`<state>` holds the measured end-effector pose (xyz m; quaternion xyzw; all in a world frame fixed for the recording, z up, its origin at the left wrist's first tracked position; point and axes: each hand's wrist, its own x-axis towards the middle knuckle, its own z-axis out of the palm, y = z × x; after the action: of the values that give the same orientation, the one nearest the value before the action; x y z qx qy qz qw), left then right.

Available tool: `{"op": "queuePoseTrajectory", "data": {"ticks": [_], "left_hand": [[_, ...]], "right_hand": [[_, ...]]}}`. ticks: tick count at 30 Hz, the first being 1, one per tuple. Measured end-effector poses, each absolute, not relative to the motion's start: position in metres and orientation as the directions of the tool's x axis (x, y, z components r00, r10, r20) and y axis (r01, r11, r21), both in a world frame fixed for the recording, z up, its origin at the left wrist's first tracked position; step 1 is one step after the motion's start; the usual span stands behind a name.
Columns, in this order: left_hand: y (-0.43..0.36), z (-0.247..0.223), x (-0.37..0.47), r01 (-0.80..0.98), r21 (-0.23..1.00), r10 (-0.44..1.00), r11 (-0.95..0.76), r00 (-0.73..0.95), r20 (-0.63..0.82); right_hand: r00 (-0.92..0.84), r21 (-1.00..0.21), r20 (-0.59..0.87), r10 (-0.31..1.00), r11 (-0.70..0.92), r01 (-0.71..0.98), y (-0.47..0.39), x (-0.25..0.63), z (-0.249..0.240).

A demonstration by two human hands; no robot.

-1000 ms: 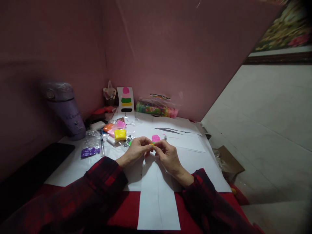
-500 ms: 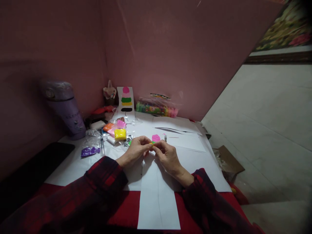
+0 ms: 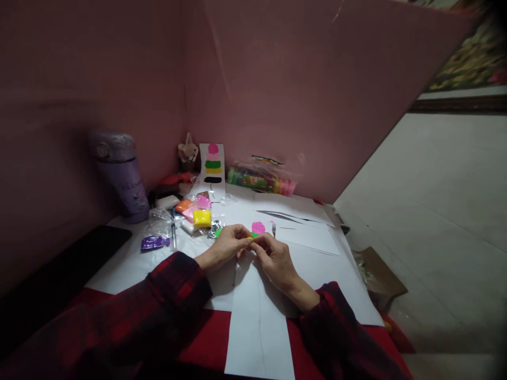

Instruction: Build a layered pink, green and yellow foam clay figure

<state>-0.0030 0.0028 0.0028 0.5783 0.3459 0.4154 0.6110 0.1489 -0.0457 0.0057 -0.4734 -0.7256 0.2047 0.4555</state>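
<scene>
My left hand (image 3: 227,246) and my right hand (image 3: 275,261) meet fingertip to fingertip, pinching a small piece of yellow clay (image 3: 250,239) between them. Both are closed, and the fingers hide most of the piece. Beneath them lies a long white paper strip (image 3: 259,327) with a thin line drawn along it. Just beyond the fingertips a textured pink clay patch (image 3: 258,227) is on the paper, with a bit of green clay (image 3: 254,235) below it, partly covered by my fingers. A small fork (image 3: 273,229) lies right of the pink patch.
Bagged clay, including a yellow pack (image 3: 202,218) and a purple pack (image 3: 155,243), lies left beside a pen (image 3: 173,237). A purple bottle (image 3: 122,177) stands far left. At the wall are a coloured card (image 3: 213,171) and a bag of bright tubes (image 3: 261,181).
The view has turned slightly left, so everything sits a little further right. Both hands keep pinching the yellow clay; the fingers have shifted slightly around it.
</scene>
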Motion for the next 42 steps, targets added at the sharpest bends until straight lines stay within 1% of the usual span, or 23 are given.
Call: {"op": "queuePoseTrajectory", "data": {"ticks": [5, 10, 15, 18, 22, 25, 28, 31, 33, 37, 42], "left_hand": [[0.004, -0.001, -0.002, -0.122, 0.992, 0.912, -0.006, 0.406, 0.056], [0.002, 0.002, -0.001, -0.200, 0.980, 0.913, -0.009, 0.399, 0.090], [0.000, 0.009, -0.002, -0.251, 0.968, 0.950, -0.008, 0.301, 0.086], [-0.002, 0.011, -0.003, -0.275, 0.961, 0.955, -0.016, 0.279, 0.096], [-0.003, 0.011, -0.003, -0.279, 0.960, 0.943, -0.007, 0.318, 0.099], [-0.004, 0.010, -0.001, -0.256, 0.966, 0.930, 0.025, 0.360, 0.072], [-0.005, 0.010, 0.000, -0.219, 0.975, 0.915, 0.041, 0.400, 0.052], [-0.005, 0.008, 0.000, -0.233, 0.972, 0.922, 0.033, 0.383, 0.061], [-0.004, 0.006, -0.001, -0.255, 0.966, 0.925, 0.030, 0.374, 0.070], [-0.002, 0.004, -0.002, -0.281, 0.959, 0.900, 0.031, 0.424, 0.095], [0.001, 0.005, -0.003, -0.258, 0.965, 0.896, 0.046, 0.439, 0.075]], "right_hand": [[-0.152, -0.718, 0.466, 0.872, 0.473, 0.511, -0.046, 0.149, 0.004], [-0.066, -0.801, 0.426, 0.902, 0.410, 0.437, -0.047, 0.148, 0.004], [0.074, -0.891, 0.366, 0.928, 0.326, 0.315, -0.043, 0.149, 0.006], [0.113, -0.918, 0.343, 0.932, 0.308, 0.249, -0.039, 0.151, 0.006], [0.134, -0.947, 0.287, 0.949, 0.259, 0.189, -0.036, 0.153, 0.002], [0.101, -0.961, 0.248, 0.964, 0.231, 0.154, -0.035, 0.153, 0.000], [0.018, -0.951, 0.269, 0.963, 0.263, 0.164, -0.036, 0.152, 0.000], [-0.030, -0.925, 0.330, 0.944, 0.329, 0.189, -0.037, 0.151, -0.001], [-0.025, -0.913, 0.358, 0.933, 0.356, 0.198, -0.037, 0.150, -0.002], [-0.012, -0.916, 0.354, 0.935, 0.350, 0.196, -0.035, 0.151, -0.003], [0.011, -0.901, 0.397, 0.918, 0.387, 0.196, -0.032, 0.154, -0.002]]}}
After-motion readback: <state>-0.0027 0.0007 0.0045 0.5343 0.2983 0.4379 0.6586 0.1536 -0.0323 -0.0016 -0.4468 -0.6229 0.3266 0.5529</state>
